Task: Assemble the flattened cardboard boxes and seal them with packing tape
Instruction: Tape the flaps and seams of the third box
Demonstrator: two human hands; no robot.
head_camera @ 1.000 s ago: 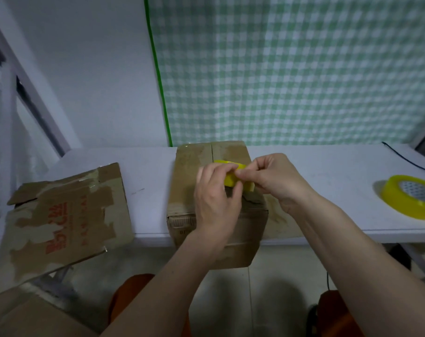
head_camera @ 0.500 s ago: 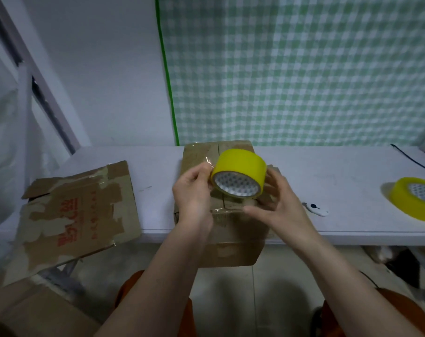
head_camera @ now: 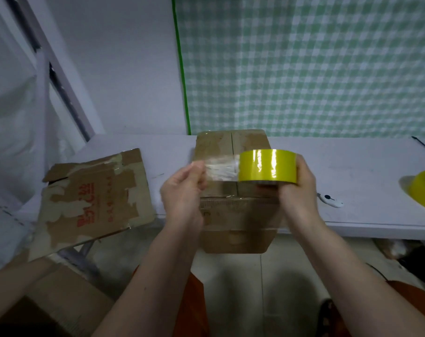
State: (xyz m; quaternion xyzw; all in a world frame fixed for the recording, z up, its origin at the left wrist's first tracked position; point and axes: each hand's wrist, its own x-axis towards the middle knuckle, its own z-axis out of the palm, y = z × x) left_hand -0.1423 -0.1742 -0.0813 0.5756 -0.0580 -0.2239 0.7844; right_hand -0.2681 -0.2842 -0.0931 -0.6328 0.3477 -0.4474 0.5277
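Observation:
An assembled brown cardboard box (head_camera: 230, 147) stands on the white table (head_camera: 352, 166), overhanging its front edge. Above the box, my right hand (head_camera: 297, 190) grips a yellow roll of packing tape (head_camera: 267, 166) held on edge. My left hand (head_camera: 182, 190) pinches the free end of a clear tape strip (head_camera: 221, 170) pulled out leftward from the roll. The strip hangs in the air over the box top and partly hides its centre seam.
A flattened cardboard box (head_camera: 92, 198) with red print lies at the table's left end, overhanging the edge. A small white cutter (head_camera: 331, 201) and a second yellow tape roll (head_camera: 423, 190) lie to the right. More cardboard (head_camera: 48, 300) sits low at the left.
The roll has turned from facing me to edge-on. My hands moved apart, and a strip of tape now stretches between them. Earlier both hands were picking at the roll on the box.

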